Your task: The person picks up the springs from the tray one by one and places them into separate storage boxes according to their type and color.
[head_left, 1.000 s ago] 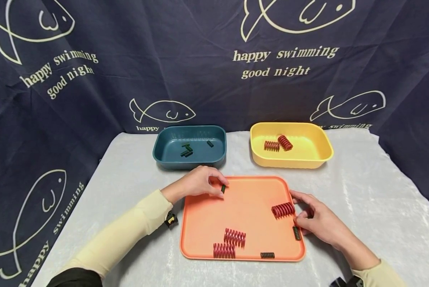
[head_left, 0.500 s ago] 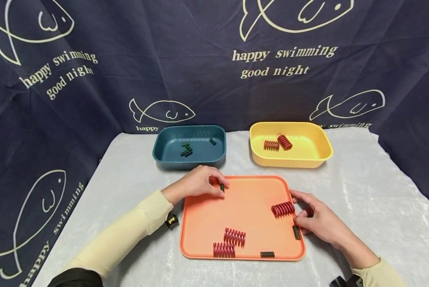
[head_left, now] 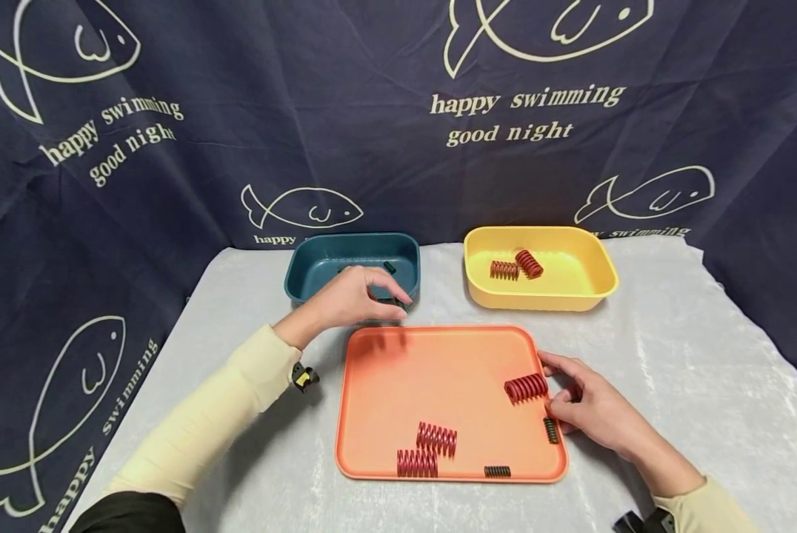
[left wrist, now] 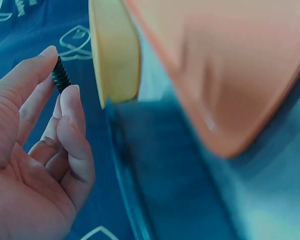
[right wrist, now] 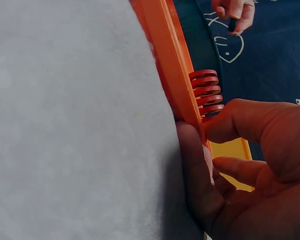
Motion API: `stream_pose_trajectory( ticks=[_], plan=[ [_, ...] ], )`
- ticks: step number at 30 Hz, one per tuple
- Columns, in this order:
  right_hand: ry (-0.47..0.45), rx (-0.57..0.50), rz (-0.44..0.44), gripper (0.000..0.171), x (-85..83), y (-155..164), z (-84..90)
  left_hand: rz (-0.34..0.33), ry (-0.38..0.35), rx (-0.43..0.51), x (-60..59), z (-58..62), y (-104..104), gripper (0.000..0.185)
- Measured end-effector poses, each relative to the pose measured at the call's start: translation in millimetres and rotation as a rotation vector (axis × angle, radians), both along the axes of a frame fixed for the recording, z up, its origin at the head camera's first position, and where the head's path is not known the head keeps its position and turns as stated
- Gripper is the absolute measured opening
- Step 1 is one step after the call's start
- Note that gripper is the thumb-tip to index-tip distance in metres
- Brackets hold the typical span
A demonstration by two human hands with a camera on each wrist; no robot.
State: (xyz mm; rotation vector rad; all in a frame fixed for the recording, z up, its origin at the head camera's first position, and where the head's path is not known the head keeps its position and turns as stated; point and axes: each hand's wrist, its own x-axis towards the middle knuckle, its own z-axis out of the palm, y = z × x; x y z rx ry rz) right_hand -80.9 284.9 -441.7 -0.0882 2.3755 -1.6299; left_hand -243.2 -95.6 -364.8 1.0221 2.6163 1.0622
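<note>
My left hand [head_left: 353, 297] is over the front edge of the blue bin, clear of the tray's far left corner. Between thumb and fingertip it pinches a small dark green spring [left wrist: 61, 76], plain in the left wrist view. My right hand [head_left: 592, 407] grips the right rim of the orange tray [head_left: 465, 377], with finger and thumb at the edge. Near those fingers lie a thick red spring [head_left: 527, 388] and a small green spring [head_left: 551, 430]. Two more red springs [head_left: 437, 440] and another green spring [head_left: 497, 471] lie along the tray's near side.
The blue bin [head_left: 409, 260] stands behind the tray on the left; green springs inside are partly hidden by my left hand. At back right, a yellow bin [head_left: 538, 302] holds two red springs [head_left: 505, 270]. A dark printed curtain [head_left: 372, 111] hangs behind the white-covered table [head_left: 665, 333].
My left hand has lifted from the tray's far left corner and moved away from me to the blue bin, carrying the green spring. The right hand stays on the rim.
</note>
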Motion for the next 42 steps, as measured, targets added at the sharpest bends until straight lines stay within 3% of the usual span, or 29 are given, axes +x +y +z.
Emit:
stream_pose_trajectory(
  ticks=[5, 14, 26, 31, 42],
  plan=[
    [-0.004, -0.001, -0.001, 0.075, 0.4, 0.9, -1.6, 0.074, -0.008, -0.029, -17.0, 13.2, -6.8, 0.021],
    [-0.005, 0.004, -0.002, 0.075, 0.6, 1.6, -3.8, 0.186, -0.171, -0.054, -52.7, 25.8, -15.3, 0.025],
    [0.006, 0.014, -0.002, 0.075, 0.0, 0.6, -3.6, 0.234, -0.162, -0.142, -89.5, 30.7, -17.7, 0.019],
    [0.017, 0.017, -0.002, 0.075, 0.2, 0.6, -3.4, 0.240, -0.170, -0.195, -101.6, 28.2, -17.9, 0.023],
    [0.025, 0.021, -0.004, 0.074, -0.4, -0.3, -3.7, 0.196, -0.131, -0.311, -116.5, 5.6, -18.7, 0.014]
  ],
)
